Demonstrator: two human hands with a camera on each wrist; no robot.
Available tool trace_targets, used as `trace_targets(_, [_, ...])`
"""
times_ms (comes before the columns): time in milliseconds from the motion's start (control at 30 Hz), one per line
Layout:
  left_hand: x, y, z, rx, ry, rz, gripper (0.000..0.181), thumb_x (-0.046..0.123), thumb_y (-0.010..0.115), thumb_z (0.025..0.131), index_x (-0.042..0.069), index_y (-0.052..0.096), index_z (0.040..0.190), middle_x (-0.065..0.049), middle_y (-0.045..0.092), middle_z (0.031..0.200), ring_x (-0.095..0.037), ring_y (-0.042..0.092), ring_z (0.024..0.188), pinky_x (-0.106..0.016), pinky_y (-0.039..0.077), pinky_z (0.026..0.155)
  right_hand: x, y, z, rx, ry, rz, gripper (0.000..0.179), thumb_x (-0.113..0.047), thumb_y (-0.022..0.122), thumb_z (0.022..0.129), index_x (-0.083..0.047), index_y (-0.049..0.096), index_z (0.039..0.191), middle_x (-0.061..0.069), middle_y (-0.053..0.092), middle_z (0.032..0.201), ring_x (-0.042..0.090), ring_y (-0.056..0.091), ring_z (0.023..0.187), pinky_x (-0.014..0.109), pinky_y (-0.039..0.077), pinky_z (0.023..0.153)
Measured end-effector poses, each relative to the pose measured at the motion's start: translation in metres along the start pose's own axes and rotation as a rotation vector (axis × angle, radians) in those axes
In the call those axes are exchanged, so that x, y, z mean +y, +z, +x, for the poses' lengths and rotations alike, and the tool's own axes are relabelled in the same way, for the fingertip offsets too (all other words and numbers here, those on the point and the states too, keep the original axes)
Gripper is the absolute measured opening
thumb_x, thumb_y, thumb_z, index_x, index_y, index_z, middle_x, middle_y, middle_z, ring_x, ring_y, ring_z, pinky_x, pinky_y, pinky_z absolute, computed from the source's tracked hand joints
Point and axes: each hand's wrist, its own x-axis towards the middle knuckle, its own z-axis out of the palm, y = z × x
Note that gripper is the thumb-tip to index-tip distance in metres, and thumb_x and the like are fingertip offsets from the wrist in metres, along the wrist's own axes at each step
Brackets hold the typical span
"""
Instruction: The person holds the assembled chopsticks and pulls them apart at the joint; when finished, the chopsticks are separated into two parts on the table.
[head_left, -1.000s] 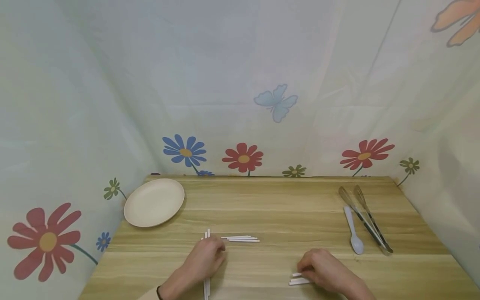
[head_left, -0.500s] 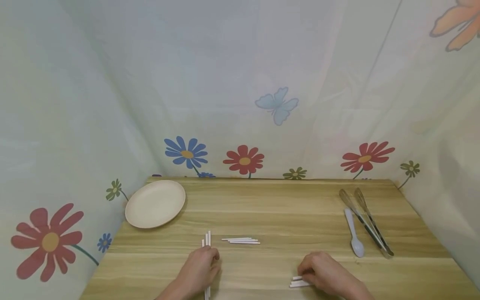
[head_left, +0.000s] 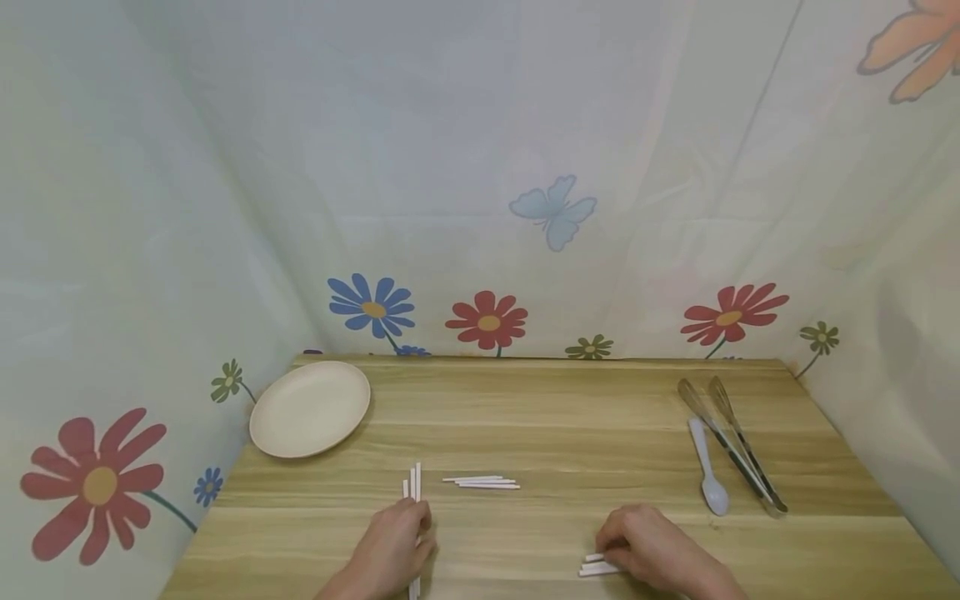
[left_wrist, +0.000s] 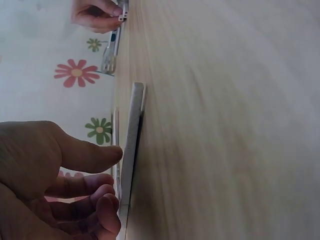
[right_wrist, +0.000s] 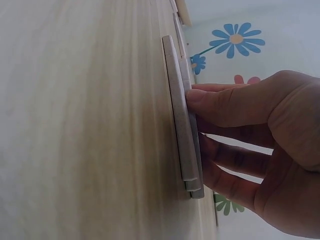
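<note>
Several thin white sticks lie on the table, pointing away from me. My left hand rests over their middle with loosely bent fingers, hiding part of them. In the left wrist view, the thumb and fingertips come up to the side of a stick, with a gap between thumb and fingers. Farther right, my right hand pinches a second small group of white sticks low at the table; only their left ends show. In the right wrist view, the thumb lies on these stacked sticks, and the fingers reach behind them.
A third group of white sticks lies crosswise between the hands, a little farther back. A cream plate stands at the back left of the wood-patterned table. At the right lie a pale spoon and metal tongs. Flowered curtains surround the table.
My left hand has slid back toward me along its sticks, uncovering more of their far ends. The right hand has stayed at its sticks. The view has tipped slightly.
</note>
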Motion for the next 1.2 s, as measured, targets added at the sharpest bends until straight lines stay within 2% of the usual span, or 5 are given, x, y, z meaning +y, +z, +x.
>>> trace_targets(367, [-0.0013, 0.0008, -0.001, -0.069, -0.109, -0.012, 0.026, 0.018, 0.083, 0.072, 0.013, 0.057, 0.078, 0.005, 0.05, 0.072, -0.009, 0.046, 0.062, -0.025, 0.037, 0.054, -0.0008, -0.0011, -0.0002, -0.004, 0.007, 0.008, 0.018, -0.006, 0.076, 0.077, -0.023, 0.075, 0.081, -0.019, 0.065, 0.08, -0.006, 0.056, 0.076, 0.02, 0.049, 0.064])
trace_targets(667, [-0.0007, 0.0008, 0.0004, -0.114, -0.146, -0.059, 0.023, 0.012, 0.079, 0.076, 0.011, 0.056, 0.079, 0.001, 0.054, 0.076, -0.015, 0.053, 0.067, -0.03, 0.043, 0.056, 0.0005, -0.0008, -0.0002, -0.016, 0.03, 0.027, 0.018, -0.008, 0.076, 0.078, -0.025, 0.075, 0.082, -0.019, 0.065, 0.081, -0.005, 0.056, 0.077, 0.02, 0.049, 0.065])
trace_targets(833, [0.0004, 0.0002, 0.0003, -0.108, -0.159, -0.069, 0.021, 0.009, 0.076, 0.076, 0.009, 0.056, 0.08, -0.002, 0.056, 0.077, -0.017, 0.056, 0.068, -0.03, 0.046, 0.055, 0.0004, -0.0015, 0.0003, -0.027, 0.042, 0.032, 0.017, -0.009, 0.076, 0.079, -0.025, 0.075, 0.083, -0.019, 0.065, 0.082, -0.005, 0.056, 0.077, 0.02, 0.049, 0.065])
trace_targets(1033, [0.0002, -0.0009, 0.0014, -0.112, -0.181, -0.079, 0.013, 0.003, 0.066, 0.074, 0.004, 0.055, 0.08, -0.004, 0.054, 0.072, -0.015, 0.053, 0.06, -0.026, 0.042, 0.048, 0.0003, -0.0017, -0.0003, -0.011, 0.021, 0.034, 0.018, -0.008, 0.076, 0.078, -0.025, 0.075, 0.083, -0.019, 0.066, 0.082, -0.005, 0.057, 0.077, 0.02, 0.049, 0.064])
trace_targets(1200, [-0.0007, -0.0018, 0.0016, -0.141, -0.217, -0.1, 0.014, 0.002, 0.066, 0.073, 0.002, 0.054, 0.08, -0.005, 0.052, 0.071, -0.015, 0.05, 0.056, -0.023, 0.04, 0.044, 0.0005, -0.0009, -0.0015, 0.006, -0.004, 0.032, 0.02, -0.006, 0.076, 0.077, -0.024, 0.075, 0.083, -0.019, 0.066, 0.082, -0.006, 0.057, 0.078, 0.02, 0.05, 0.064])
